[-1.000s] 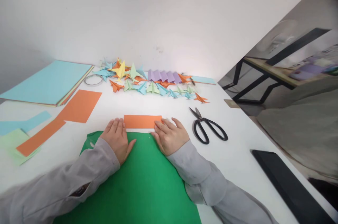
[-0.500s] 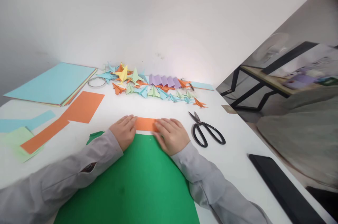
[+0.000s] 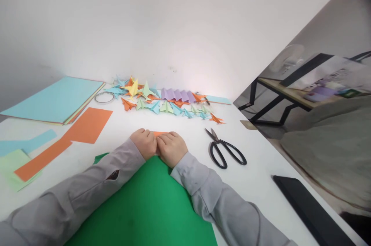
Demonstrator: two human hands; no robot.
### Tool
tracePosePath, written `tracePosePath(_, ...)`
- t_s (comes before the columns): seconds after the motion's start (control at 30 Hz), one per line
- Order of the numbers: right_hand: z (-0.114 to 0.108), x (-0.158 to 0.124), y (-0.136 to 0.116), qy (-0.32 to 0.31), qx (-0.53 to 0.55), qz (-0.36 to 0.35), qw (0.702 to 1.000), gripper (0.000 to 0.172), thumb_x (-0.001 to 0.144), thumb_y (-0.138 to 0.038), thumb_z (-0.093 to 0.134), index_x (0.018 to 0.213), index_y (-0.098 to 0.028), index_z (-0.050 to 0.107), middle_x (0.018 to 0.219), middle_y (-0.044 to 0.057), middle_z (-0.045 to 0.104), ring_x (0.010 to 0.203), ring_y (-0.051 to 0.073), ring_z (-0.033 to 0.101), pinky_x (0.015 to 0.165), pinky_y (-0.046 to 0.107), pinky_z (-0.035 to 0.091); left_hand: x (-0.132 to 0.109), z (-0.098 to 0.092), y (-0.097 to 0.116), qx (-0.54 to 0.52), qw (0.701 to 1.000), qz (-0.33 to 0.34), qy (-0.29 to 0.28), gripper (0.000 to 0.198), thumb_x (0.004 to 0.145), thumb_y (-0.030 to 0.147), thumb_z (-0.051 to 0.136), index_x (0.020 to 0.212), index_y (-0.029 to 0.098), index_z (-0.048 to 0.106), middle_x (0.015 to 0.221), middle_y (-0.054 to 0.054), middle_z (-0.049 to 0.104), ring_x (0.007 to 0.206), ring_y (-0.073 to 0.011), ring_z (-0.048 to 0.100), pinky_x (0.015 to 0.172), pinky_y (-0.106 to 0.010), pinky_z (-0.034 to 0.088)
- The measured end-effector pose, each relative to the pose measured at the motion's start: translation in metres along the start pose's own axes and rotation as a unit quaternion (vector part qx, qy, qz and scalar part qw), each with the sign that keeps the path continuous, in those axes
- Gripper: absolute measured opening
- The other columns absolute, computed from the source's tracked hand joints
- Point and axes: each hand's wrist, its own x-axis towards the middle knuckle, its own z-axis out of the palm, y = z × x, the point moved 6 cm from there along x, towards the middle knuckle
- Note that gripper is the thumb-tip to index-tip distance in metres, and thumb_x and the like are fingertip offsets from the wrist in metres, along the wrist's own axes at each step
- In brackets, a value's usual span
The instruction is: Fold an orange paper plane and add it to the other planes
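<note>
A small piece of orange paper (image 3: 160, 133) lies at the middle of the table, mostly covered by my hands. My left hand (image 3: 145, 143) is closed with its fingers curled at the paper's left part. Right beside it, my right hand (image 3: 172, 148) presses its bent fingers on the paper, and the two hands touch. How much paper is between the fingers is hidden. Green cloth (image 3: 145, 207) shows below my hands, between the grey sleeves. To the right, black-handled scissors (image 3: 224, 147) lie with the blades slightly apart.
Folded paper shapes (image 3: 166, 107) in several colours line the wall. At left are a stack of coloured sheets (image 3: 58, 99), a wire ring (image 3: 104, 97), orange offcuts (image 3: 87, 124), a blue strip (image 3: 37, 140) and green paper (image 3: 17, 167). A black flat object (image 3: 307, 207) lies at right.
My hands have come together over the orange paper, the right moving left and the left slightly right. Less of the paper shows. The view has shifted a little.
</note>
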Motion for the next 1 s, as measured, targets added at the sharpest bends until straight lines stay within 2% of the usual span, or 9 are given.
tracePosePath(0.13, -0.008, -0.001, 0.001, 0.050, 0.014, -0.003, 0.999, 0.017, 0.077, -0.012, 0.045, 0.072, -0.013, 0.061, 0.066, 0.005, 0.065, 0.065, 0.016, 0.058, 0.063, 0.031, 0.036, -0.004, -0.004, 0.000, 0.009, 0.997, 0.021, 0.073, 0.029, 0.079, 0.005, 0.038, 0.063, 0.013, 0.061, 0.061, -0.009, 0.061, 0.058, -0.0163, 0.055, 0.061, -0.032, 0.044)
tracePosePath(0.37, -0.017, -0.007, 0.020, 0.063, -0.014, 0.023, 0.998, 0.017, 0.081, -0.012, 0.047, 0.072, -0.015, 0.061, 0.066, 0.004, 0.066, 0.065, 0.013, 0.058, 0.065, 0.029, 0.036, -0.009, -0.016, -0.010, 0.083, 0.983, 0.012, 0.163, 0.028, 0.079, 0.007, 0.040, 0.071, 0.015, 0.065, 0.079, -0.008, 0.069, 0.075, -0.0162, 0.061, 0.072, -0.031, 0.049)
tracePosePath(0.47, -0.019, -0.011, 0.031, 0.063, -0.024, 0.054, 0.996, 0.019, 0.082, -0.013, 0.047, 0.071, -0.017, 0.062, 0.065, 0.004, 0.067, 0.063, 0.013, 0.058, 0.064, 0.029, 0.036, -0.011, -0.014, -0.016, 0.084, 0.984, 0.008, 0.157, 0.029, 0.079, 0.007, 0.039, 0.074, 0.016, 0.066, 0.082, -0.008, 0.070, 0.078, -0.0171, 0.062, 0.073, -0.033, 0.050)
tracePosePath(0.63, -0.025, -0.015, 0.038, 0.108, -0.044, 0.117, 0.986, 0.018, 0.079, -0.014, 0.050, 0.065, -0.016, 0.061, 0.062, 0.004, 0.067, 0.057, 0.014, 0.057, 0.062, 0.029, 0.037, -0.012, -0.011, -0.019, 0.064, 0.988, -0.011, 0.139, 0.030, 0.081, 0.008, 0.039, 0.075, 0.017, 0.067, 0.084, -0.008, 0.071, 0.079, -0.0177, 0.064, 0.074, -0.035, 0.051)
tracePosePath(0.8, -0.018, -0.022, 0.046, 0.086, -0.067, 0.178, 0.978, 0.022, 0.077, -0.016, 0.050, 0.058, -0.017, 0.059, 0.054, 0.004, 0.062, 0.051, 0.015, 0.053, 0.060, 0.030, 0.038, -0.013, -0.007, -0.025, 0.013, 0.991, -0.052, 0.122, 0.032, 0.082, 0.009, 0.038, 0.076, 0.017, 0.068, 0.085, -0.010, 0.070, 0.082, -0.0184, 0.063, 0.077, -0.038, 0.051)
tracePosePath(0.9, -0.020, -0.030, 0.057, 0.102, -0.084, 0.222, 0.966, 0.018, 0.076, -0.015, 0.049, 0.064, -0.016, 0.062, 0.055, 0.005, 0.063, 0.052, 0.017, 0.055, 0.059, 0.030, 0.040, -0.015, -0.005, -0.032, 0.007, 0.990, -0.079, 0.114, 0.034, 0.082, 0.009, 0.036, 0.076, 0.016, 0.069, 0.085, -0.012, 0.070, 0.082, -0.0191, 0.063, 0.077, -0.039, 0.051)
tracePosePath(1.0, -0.027, -0.027, 0.053, 0.149, -0.048, 0.185, 0.970, 0.017, 0.077, -0.012, 0.048, 0.078, -0.014, 0.065, 0.072, 0.008, 0.070, 0.066, 0.017, 0.062, 0.070, 0.030, 0.044, -0.017, -0.008, -0.031, 0.039, 0.989, -0.064, 0.131, 0.032, 0.081, 0.008, 0.038, 0.074, 0.015, 0.068, 0.082, -0.012, 0.070, 0.079, -0.0195, 0.063, 0.074, -0.038, 0.051)
